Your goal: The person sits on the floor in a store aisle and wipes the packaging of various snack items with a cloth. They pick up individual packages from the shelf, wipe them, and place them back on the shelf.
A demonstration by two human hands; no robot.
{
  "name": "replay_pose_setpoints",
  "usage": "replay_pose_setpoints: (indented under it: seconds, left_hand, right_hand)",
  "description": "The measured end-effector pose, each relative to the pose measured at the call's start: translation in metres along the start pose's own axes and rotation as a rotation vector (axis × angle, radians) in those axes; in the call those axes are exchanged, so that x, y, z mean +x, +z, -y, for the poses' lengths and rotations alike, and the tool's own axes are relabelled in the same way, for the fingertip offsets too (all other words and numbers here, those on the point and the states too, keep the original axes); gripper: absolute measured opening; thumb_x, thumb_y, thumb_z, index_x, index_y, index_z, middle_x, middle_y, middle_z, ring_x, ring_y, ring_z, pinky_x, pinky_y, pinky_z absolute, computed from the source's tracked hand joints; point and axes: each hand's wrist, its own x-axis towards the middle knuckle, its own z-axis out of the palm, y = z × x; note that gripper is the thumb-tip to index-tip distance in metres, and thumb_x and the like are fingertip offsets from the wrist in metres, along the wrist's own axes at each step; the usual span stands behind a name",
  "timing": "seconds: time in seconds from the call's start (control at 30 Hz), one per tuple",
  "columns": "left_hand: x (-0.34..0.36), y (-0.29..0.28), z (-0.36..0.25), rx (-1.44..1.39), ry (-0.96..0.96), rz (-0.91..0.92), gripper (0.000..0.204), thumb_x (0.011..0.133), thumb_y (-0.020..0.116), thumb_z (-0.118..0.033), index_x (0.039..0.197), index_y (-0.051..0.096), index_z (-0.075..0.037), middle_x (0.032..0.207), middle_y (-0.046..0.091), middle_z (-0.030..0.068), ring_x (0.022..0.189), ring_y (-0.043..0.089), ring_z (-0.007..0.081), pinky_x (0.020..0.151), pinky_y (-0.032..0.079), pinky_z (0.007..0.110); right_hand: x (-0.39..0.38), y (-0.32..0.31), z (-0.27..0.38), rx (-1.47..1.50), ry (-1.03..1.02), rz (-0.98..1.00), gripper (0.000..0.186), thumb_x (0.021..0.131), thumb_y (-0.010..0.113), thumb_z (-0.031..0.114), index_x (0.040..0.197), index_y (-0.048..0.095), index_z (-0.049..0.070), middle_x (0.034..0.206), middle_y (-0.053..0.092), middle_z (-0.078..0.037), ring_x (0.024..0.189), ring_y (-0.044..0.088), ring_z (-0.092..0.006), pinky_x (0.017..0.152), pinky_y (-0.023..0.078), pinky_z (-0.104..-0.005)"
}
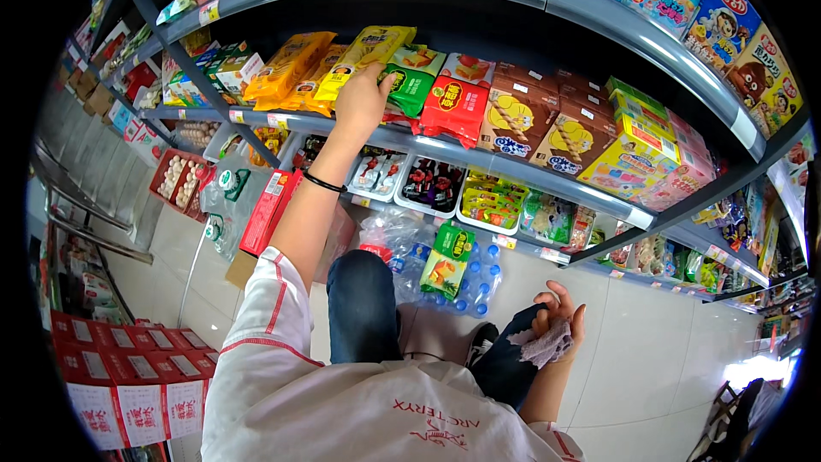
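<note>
My left hand (361,101) reaches onto the middle shelf, its fingers bent where a yellow snack packet (376,44) and a green snack packet (416,77) meet. It touches these packets; which one it grips is hidden. To their right lies a red snack packet (456,107), and orange packets (286,67) lie to the left. Lower right, above my knee, my right hand (560,325) is closed around a crumpled greyish-purple cloth (545,344). Another green packet (448,258) rests on shrink-wrapped bottles with blue caps (481,284) on the floor.
Brown snack boxes (513,115) fill the shelf to the right. Below it stand white trays of small packets (432,181). A red carton (269,210) and large clear bottles (224,214) stand at left on the floor. Stacked red-and-white boxes (137,376) are lower left.
</note>
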Motion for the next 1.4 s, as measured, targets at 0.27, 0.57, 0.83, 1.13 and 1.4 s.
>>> replay_pose_setpoints:
  seconds: [0.27,0.57,0.83,1.13,1.4]
  left_hand:
    - [0.007,-0.011,-0.011,0.228,0.113,0.158,0.027,0.094,0.059,-0.029,0.101,0.072,-0.006,0.112,0.068,0.0145,0.101,0.064,0.0349,0.086,0.051,0.043]
    - [-0.023,0.008,-0.031,-0.155,0.279,0.177,0.046,0.102,0.045,-0.035,0.135,0.054,-0.003,0.146,0.046,0.0195,0.14,0.036,0.0375,0.116,0.022,0.056]
    - [-0.266,0.046,-0.074,-0.28,-0.185,0.349,0.059,0.089,0.067,-0.032,0.126,0.046,0.009,0.113,0.051,0.03,0.104,0.052,0.0463,0.092,0.043,0.051]
    - [-0.378,0.086,-0.087,-0.117,-0.569,0.903,0.078,0.077,0.078,-0.049,0.119,0.047,0.008,0.11,0.06,0.0248,0.102,0.06,0.0422,0.087,0.049,0.046]
    - [-0.416,0.139,-0.056,-0.675,-1.359,0.713,0.036,0.085,0.076,-0.02,0.103,0.056,0.004,0.092,0.068,0.0165,0.068,0.07,0.0248,0.047,0.057,0.034]
  right_hand:
    - [0.0,-0.002,0.0,-0.021,0.006,0.014,0.075,0.098,0.044,0.057,0.138,0.04,-0.006,0.11,0.062,-0.02,0.048,0.035,-0.0091,0.044,0.027,-0.0237]
    - [-0.002,-0.011,-0.001,-0.026,-0.004,-0.02,0.078,0.096,0.047,0.06,0.137,0.04,-0.006,0.11,0.062,-0.022,0.048,0.034,-0.0082,0.044,0.028,-0.0231]
    - [-0.001,-0.005,-0.003,0.001,-0.017,-0.016,0.079,0.097,0.045,0.059,0.138,0.039,-0.009,0.109,0.062,-0.021,0.046,0.033,-0.007,0.042,0.025,-0.0223]
    - [0.004,-0.011,-0.001,-0.073,0.023,-0.013,0.08,0.095,0.045,0.061,0.137,0.041,-0.007,0.108,0.062,-0.02,0.048,0.033,-0.0069,0.044,0.026,-0.0222]
    - [-0.003,-0.009,-0.002,-0.028,-0.017,0.027,0.075,0.099,0.042,0.057,0.139,0.04,-0.006,0.111,0.062,-0.019,0.047,0.035,-0.0088,0.044,0.027,-0.0236]
